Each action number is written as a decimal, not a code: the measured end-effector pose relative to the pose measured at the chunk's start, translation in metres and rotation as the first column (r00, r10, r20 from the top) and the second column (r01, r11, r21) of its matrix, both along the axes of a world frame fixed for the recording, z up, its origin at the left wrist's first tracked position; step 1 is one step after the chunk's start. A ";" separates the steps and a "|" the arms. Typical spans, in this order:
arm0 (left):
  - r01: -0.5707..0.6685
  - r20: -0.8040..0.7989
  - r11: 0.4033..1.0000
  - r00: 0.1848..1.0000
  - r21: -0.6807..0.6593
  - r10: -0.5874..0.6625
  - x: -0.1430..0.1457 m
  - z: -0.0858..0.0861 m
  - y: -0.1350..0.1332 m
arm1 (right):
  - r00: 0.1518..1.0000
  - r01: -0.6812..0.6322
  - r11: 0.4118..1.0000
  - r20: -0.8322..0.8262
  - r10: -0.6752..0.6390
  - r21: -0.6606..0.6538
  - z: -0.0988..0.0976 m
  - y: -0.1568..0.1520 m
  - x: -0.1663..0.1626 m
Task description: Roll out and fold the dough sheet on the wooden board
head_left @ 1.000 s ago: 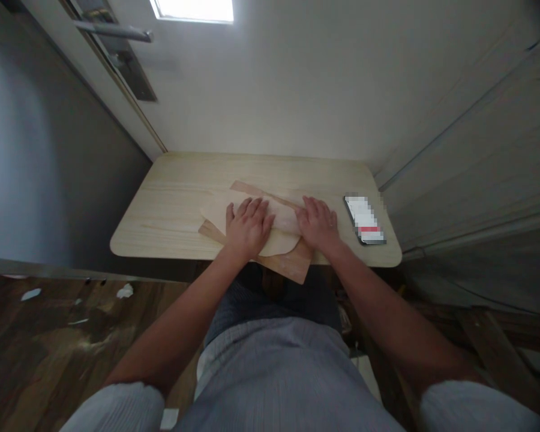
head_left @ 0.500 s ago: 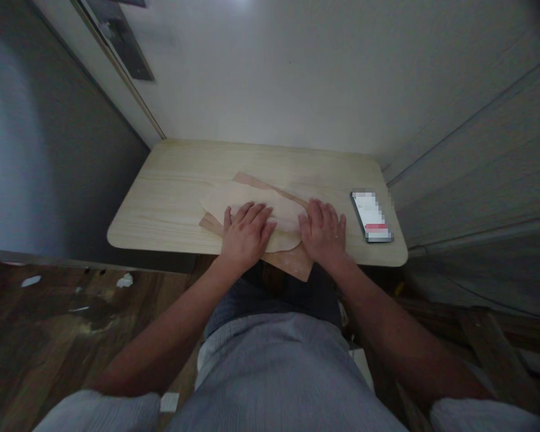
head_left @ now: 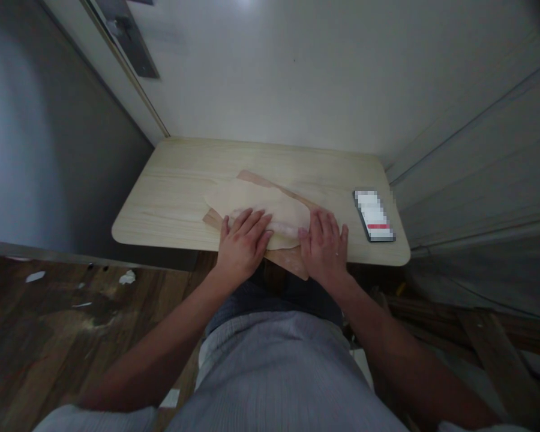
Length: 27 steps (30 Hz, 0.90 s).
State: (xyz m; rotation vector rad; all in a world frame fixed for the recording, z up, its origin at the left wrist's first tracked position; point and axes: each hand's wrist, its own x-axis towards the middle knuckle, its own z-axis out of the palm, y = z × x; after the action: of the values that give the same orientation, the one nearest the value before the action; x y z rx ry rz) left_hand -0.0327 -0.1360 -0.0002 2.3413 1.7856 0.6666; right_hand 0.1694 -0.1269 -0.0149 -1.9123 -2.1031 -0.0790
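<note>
Left hand (head_left: 240, 246): palm down, fingers extended and slightly parted, lying over the left part of a pale rod (head_left: 288, 230); no finger is seen wrapped round it. Right hand (head_left: 324, 249): likewise flat and palm down, thumb against the rod's right end; what the underside presses on cannot be told. The two sit well apart with the rod's middle bare between them, apparently so that pressure is shared along its length. Beneath the rod: one pale, thin sheet (head_left: 261, 198), roughly oval, edges uneven, spread mostly beyond the fingers. Beneath the sheet: one brown board (head_left: 290, 261), set aslant, its corners showing at far left, near left and front, presumably laid there as backing; the front corner overhangs the edge nearest the body, perhaps to keep the work within easy reach. Support for all: one light wood-grained worktop (head_left: 175, 186), rounded corners, standing against a pale door (head_left: 261, 90) with a metal lock plate (head_left: 132, 39). To the right of the right hand: one phone (head_left: 374, 216), screen lit and pixelated, lying apart from the board, seemingly to stay clear of the hands. Below: brown floor (head_left: 139, 306) with white scraps (head_left: 127, 277).
</note>
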 end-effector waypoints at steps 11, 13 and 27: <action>0.023 0.015 0.999 1.000 0.044 -0.024 -0.014 -0.001 -0.011 | 0.996 -0.065 0.998 -0.067 0.064 -0.025 -0.002 -0.023 0.001; 0.063 -0.008 0.998 0.998 0.032 -0.063 -0.018 0.002 -0.004 | 0.990 -0.090 0.996 -0.110 0.088 -0.021 -0.001 -0.023 0.003; 0.275 -0.073 0.960 0.958 -0.042 -0.278 -0.037 0.017 0.095 | 0.972 -0.010 0.996 -0.233 -0.012 -0.093 0.014 0.108 0.012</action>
State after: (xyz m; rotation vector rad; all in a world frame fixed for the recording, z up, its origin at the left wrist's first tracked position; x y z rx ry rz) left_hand -0.0702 -0.0412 0.0164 2.5595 1.4405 0.5074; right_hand 0.1815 -0.0187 -0.0010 -1.8715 -1.9796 0.2380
